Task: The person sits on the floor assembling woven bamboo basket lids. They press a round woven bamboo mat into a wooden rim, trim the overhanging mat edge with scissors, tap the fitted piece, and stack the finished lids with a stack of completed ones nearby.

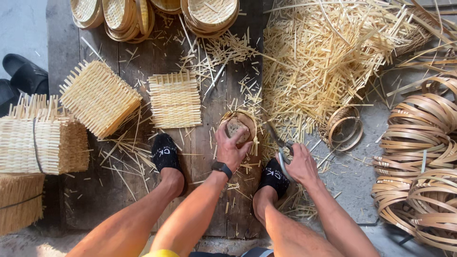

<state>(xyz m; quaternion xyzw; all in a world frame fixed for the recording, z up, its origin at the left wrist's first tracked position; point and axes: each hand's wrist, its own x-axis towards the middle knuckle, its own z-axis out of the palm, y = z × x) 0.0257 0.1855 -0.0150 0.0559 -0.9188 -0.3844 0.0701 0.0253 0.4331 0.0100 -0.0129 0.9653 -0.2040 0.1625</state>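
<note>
The left hand [232,148] presses down on a round block [236,129] that sits inside a small woven mat with a bamboo ring [248,119] around it, on the dark wooden board [214,95] just ahead of the person's feet; its grip is clamped over the near side of the block, thumb on one side and fingers curled on the other. The right hand [301,164] has its grip closed around the handles of a pair of shears [281,143], whose blades point up and left toward the ring and lie just beside it, not visibly touching. A black watch [222,168] sits on the left wrist. Two black slippers [166,153] rest on the board either side of the left arm. Farther up the board lie a flat square woven mat [174,99], a tilted stack of mats [98,97], and finished round baskets [209,13] at the top edge. To the right, a heap of cut splints [323,57] and coiled bamboo hoops [419,152] cover the floor.
</note>
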